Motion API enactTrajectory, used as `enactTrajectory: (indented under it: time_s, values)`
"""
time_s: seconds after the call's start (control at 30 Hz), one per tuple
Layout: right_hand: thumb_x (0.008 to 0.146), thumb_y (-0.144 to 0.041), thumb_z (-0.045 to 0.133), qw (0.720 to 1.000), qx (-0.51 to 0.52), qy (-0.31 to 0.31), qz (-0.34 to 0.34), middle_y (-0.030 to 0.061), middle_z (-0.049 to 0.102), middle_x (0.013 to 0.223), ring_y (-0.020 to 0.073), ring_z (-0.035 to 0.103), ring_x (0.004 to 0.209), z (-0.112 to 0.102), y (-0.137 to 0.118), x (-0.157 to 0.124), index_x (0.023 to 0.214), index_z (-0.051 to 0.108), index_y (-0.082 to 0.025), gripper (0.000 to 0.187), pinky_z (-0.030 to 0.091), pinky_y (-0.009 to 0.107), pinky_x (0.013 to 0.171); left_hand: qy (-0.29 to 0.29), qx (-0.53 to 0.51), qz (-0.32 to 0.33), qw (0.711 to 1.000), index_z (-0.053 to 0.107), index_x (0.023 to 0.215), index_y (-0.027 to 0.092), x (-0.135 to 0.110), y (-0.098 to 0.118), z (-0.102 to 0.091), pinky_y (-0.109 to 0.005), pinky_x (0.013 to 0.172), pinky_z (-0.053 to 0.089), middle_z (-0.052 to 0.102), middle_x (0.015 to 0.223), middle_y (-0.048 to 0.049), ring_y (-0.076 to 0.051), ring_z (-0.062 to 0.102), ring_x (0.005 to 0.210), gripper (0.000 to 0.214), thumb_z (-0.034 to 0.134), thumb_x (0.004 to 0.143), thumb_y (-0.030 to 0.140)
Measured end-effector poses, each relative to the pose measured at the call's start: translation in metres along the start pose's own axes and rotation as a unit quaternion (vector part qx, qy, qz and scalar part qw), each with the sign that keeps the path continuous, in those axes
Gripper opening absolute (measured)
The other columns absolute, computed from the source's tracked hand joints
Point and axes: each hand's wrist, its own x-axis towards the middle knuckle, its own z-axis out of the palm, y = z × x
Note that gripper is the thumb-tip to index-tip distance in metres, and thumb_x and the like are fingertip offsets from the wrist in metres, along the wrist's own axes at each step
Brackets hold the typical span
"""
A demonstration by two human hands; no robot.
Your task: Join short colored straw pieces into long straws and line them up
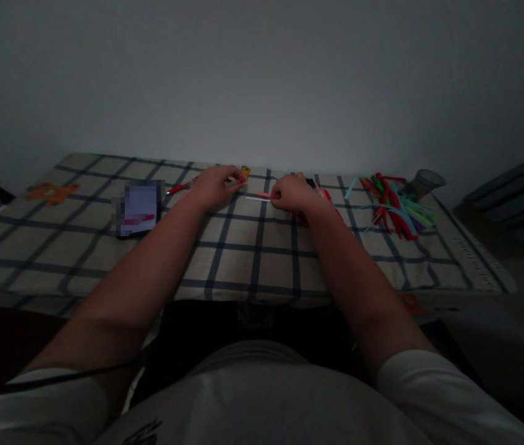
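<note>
My left hand [218,186] is over the checked tablecloth [238,247], thumb and forefinger brought together at the tips. A tiny reddish bit seems to show at those fingertips, too small to name. My right hand [292,191] is closed, its fingers curled down at the end of a thin pink strip [262,194]. Just below that runs a thin white strip [258,199], also reaching toward my right fingertips. Red pieces [327,194] and a black thing lie partly hidden behind my right hand and wrist. Beside my left wrist is a red pen-like thing [177,188].
A tablet or phone [140,207] with a lit screen, partly blurred, lies left of my left forearm. At the right is a loose heap of coloured strips [394,207], with a grey cup-like container [425,182] tipped behind it. A wall [262,86] stands behind the table.
</note>
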Motion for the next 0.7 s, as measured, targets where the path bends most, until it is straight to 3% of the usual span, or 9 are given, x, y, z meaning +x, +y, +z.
enactTrajectory:
  time_s: [0.23, 0.43, 0.7]
  values:
    - [0.103, -0.019, 0.066, 1.0, 0.006, 0.012, 0.003, 0.0185, 0.089, 0.121, 0.0341, 0.074, 0.115, -0.001, -0.003, 0.0, 0.122, 0.096, -0.018, 0.035, 0.046, 0.051, 0.111, 0.012, -0.006, 0.024, 1.0, 0.088, 0.119, 0.026, 0.001, -0.003, 0.001, -0.042, 0.107, 0.059, 0.089, 0.128, -0.0069, -0.029, 0.077, 0.119, 0.02, 0.077, 0.104, 0.033]
    - [0.108, -0.024, 0.064, 0.997, 0.027, 0.072, 0.012, 0.0195, 0.088, 0.125, 0.0369, 0.073, 0.125, 0.003, 0.001, 0.003, 0.124, 0.095, -0.016, 0.036, 0.042, 0.053, 0.117, -0.022, 0.02, 0.002, 1.0, 0.087, 0.125, 0.014, 0.0, 0.007, -0.008, -0.043, 0.111, 0.054, 0.087, 0.128, -0.0122, -0.029, 0.069, 0.122, 0.022, 0.074, 0.11, 0.024]
    - [0.11, -0.024, 0.064, 0.993, 0.051, 0.107, 0.012, 0.0188, 0.087, 0.129, 0.036, 0.07, 0.126, 0.002, 0.001, 0.005, 0.124, 0.092, -0.017, 0.032, 0.039, 0.049, 0.114, 0.017, 0.044, 0.008, 0.999, 0.094, 0.116, 0.028, 0.006, -0.01, 0.006, -0.048, 0.105, 0.059, 0.088, 0.109, -0.0103, -0.034, 0.076, 0.112, 0.026, 0.076, 0.102, 0.04]
